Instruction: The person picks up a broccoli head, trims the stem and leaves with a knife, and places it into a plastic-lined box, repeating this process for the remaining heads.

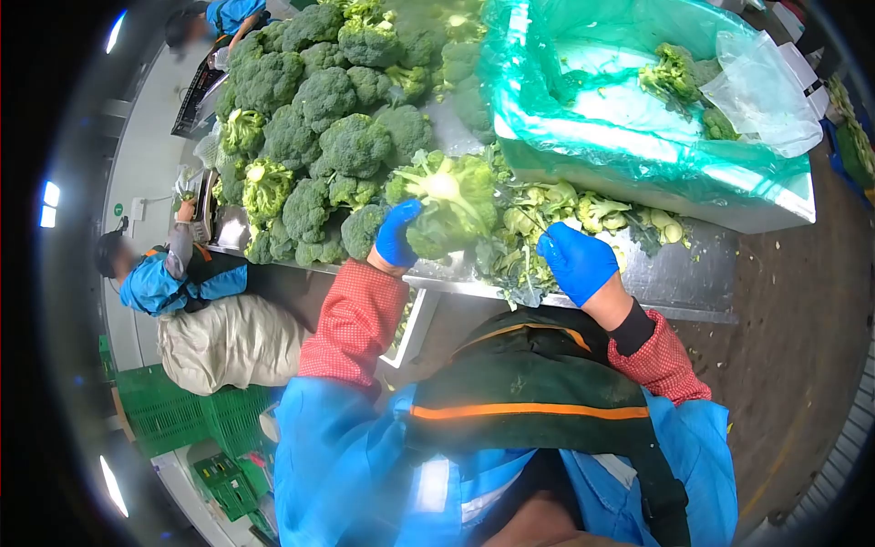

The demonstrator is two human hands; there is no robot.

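Observation:
A broccoli head [448, 196] is turned with its pale cut stem facing up. My left hand [397, 235], in a blue glove, has its fingers wrapped round the left side of that head. To the right, my right hand [578, 263], also gloved in blue, is closed above the table edge; whatever is in its fingers is too small to make out. Broccoli trimmings [533, 223] with cut stem pieces and leaves lie between and behind my hands. A large pile of broccoli heads [328, 118] covers the metal table at the left.
A white box [656, 182] lined with green plastic stands at the back right, with some broccoli and clear plastic inside. Two co-workers in blue are at the left, one [169, 281] near a large pale sack [232, 342]. Green crates [159, 410] stand at lower left.

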